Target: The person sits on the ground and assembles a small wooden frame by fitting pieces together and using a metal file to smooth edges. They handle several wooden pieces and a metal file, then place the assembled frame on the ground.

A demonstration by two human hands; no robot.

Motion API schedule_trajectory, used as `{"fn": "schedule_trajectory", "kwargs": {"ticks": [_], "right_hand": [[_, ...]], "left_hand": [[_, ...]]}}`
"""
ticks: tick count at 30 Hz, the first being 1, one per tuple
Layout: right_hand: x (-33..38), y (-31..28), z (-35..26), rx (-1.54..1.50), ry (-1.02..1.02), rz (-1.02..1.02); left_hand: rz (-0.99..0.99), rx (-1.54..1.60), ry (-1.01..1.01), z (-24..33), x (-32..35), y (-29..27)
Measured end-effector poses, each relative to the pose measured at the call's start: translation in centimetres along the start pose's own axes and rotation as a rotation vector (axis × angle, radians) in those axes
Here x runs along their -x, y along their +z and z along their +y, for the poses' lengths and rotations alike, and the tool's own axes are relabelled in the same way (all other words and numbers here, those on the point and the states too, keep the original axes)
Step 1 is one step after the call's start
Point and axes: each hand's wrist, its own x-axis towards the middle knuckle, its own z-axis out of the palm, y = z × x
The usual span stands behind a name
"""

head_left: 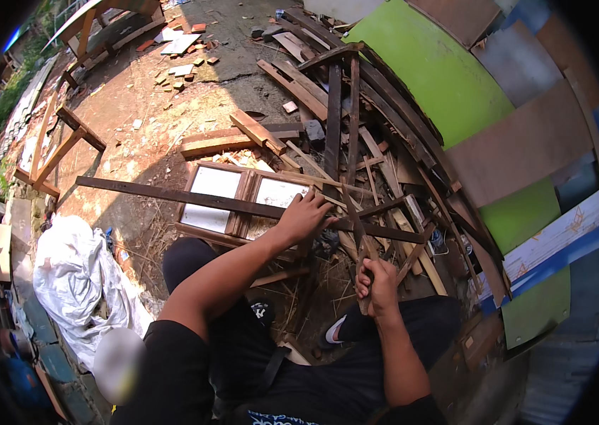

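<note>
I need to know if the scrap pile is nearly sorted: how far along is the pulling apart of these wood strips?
Early, it seems. Done: one long dark strip lies across the window frame. In hand: the left hand presses on that strip while the right hand grips a thin slat. Left: the tangled heap of boards behind looks mostly unsorted.

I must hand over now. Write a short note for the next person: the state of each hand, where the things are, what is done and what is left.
Left hand: pressed flat on the long dark slat that lies across the window frame.
Right hand: closed on the lower end of a thin dark strip that runs up into the wood pile.
Done: the slat lies across the frame; the strip is gripped.
Left: the strip is not yet free of the pile; scrap pieces lie around on the ground.
</note>
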Motion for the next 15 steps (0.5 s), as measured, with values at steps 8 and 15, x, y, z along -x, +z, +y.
{"fn": "schedule_trajectory", "kwargs": {"ticks": [8,15], "right_hand": [[1.0,-1.1,6.0,0.017,-0.167,0.035],[0.0,-2.4,13.1,-0.056,-0.283,0.04]], "left_hand": [[0.005,0.109,-0.197,3.1,-2.8,2.9],[0.007,0.026,-0.352,3.9,-4.1,4.6]]}}
